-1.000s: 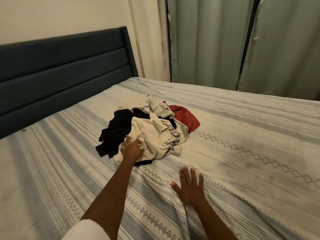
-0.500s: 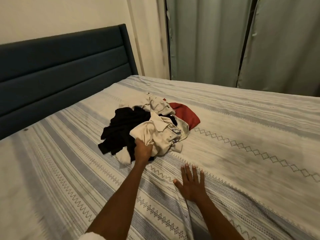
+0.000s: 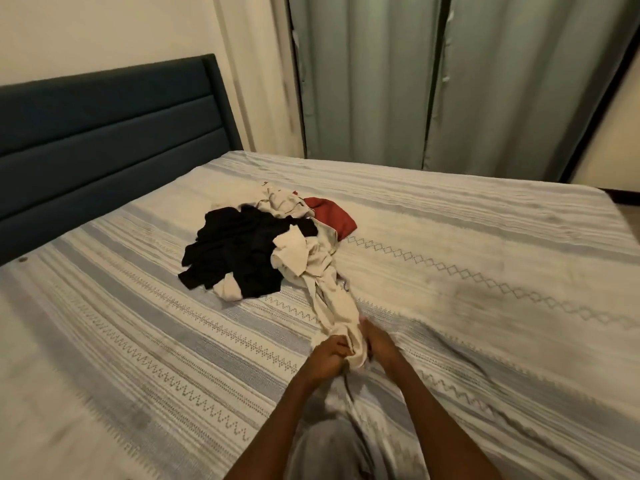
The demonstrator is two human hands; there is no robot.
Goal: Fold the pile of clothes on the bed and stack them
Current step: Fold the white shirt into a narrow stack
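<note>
1. Progress looks very early: no folded garment and no stack show anywhere on the bed (image 3: 485,258).
2. Both hands work one cream garment (image 3: 332,292), which stretches from the pile (image 3: 263,251) at mid-bed toward the near edge.
3. Left hand (image 3: 327,356) has its fingers curled around the near end of that cream cloth; its grip is closed on the fabric.
4. Right hand (image 3: 379,344) sits just right of it, touching the same bunched end; its fingers seem wrapped on the cloth, though blur hides them.
5. Far end of the cream garment lies tangled with the heap, so I judge it only partly pulled free.
6. Left in the pile: a black garment (image 3: 235,251) on the left, more cream cloth at the far side, and a red garment (image 3: 332,218) at the far right.
7. Remaining work, by my reckoning, is nearly everything: free this piece, spread it, fold it, then repeat for each item and stack them.
</note>
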